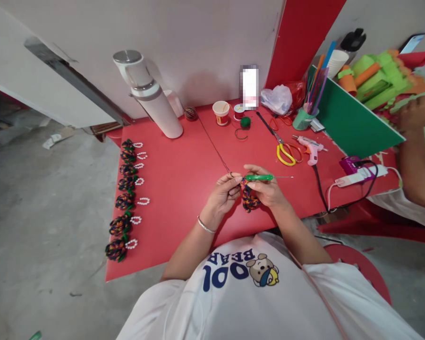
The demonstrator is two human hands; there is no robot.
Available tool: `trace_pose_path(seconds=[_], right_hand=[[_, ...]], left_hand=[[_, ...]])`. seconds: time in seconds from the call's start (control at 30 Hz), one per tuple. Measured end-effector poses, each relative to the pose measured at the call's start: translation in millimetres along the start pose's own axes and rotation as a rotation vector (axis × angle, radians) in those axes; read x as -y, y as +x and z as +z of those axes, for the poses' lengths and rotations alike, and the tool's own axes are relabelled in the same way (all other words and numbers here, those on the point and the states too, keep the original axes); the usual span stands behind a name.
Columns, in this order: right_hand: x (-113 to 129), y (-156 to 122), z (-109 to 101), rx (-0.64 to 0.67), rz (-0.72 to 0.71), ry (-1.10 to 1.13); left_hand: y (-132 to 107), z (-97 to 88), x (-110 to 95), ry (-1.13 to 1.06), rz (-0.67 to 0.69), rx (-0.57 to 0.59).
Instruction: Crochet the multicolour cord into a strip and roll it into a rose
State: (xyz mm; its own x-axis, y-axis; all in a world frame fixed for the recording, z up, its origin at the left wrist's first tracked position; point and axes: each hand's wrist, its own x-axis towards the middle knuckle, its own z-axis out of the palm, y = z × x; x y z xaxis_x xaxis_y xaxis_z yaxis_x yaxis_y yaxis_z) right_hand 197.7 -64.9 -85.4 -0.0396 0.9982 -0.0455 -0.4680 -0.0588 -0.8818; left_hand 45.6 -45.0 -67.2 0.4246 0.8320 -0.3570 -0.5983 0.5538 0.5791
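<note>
My left hand (227, 191) pinches dark yarn at the top edge of a multicoloured crochet piece (250, 200), which hangs between both hands. My right hand (267, 190) is closed around a green-handled crochet hook (260, 177), its thin metal shaft pointing right, away from the piece. The right fingertips also touch the crochet piece; exactly how they grip it is partly hidden. From the left fingers a taut strand runs up to a dark striped yarn ball (190, 113) by the wall.
Several finished crochet pieces (123, 200) with white bead loops line the table's left edge. A white thermos (159, 111), paper cup (221, 113), green yarn ball (245, 123), scissors (285, 150) and pink glue gun (312, 148) stand or lie around. Right, another person's arm (416, 156) shows beyond a green board (354, 120).
</note>
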Motion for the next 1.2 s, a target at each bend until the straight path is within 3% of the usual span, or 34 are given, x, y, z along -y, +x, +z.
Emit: trace_pose_path(seconds=[0.57, 0.9, 1.07, 1.2], right_hand=[[0.1, 0.1, -1.1, 0.022, 0.030, 0.058], [-1.5, 1.6, -0.5, -0.011, 0.048, -0.018], [-0.7, 1.7, -0.6, -0.070, 0.042, -0.058], [3.1, 1.4, -3.5, -0.114, 0.031, -0.179]], left_hand=[[2.4, -4.3, 2.2, -0.097, -0.050, 0.003], [5.9, -4.4, 3.8, -0.168, -0.116, -0.066], [5.3, -4.0, 5.2, -0.042, -0.045, -0.072], [6.1, -6.4, 6.8, 0.142, 0.117, -0.117]])
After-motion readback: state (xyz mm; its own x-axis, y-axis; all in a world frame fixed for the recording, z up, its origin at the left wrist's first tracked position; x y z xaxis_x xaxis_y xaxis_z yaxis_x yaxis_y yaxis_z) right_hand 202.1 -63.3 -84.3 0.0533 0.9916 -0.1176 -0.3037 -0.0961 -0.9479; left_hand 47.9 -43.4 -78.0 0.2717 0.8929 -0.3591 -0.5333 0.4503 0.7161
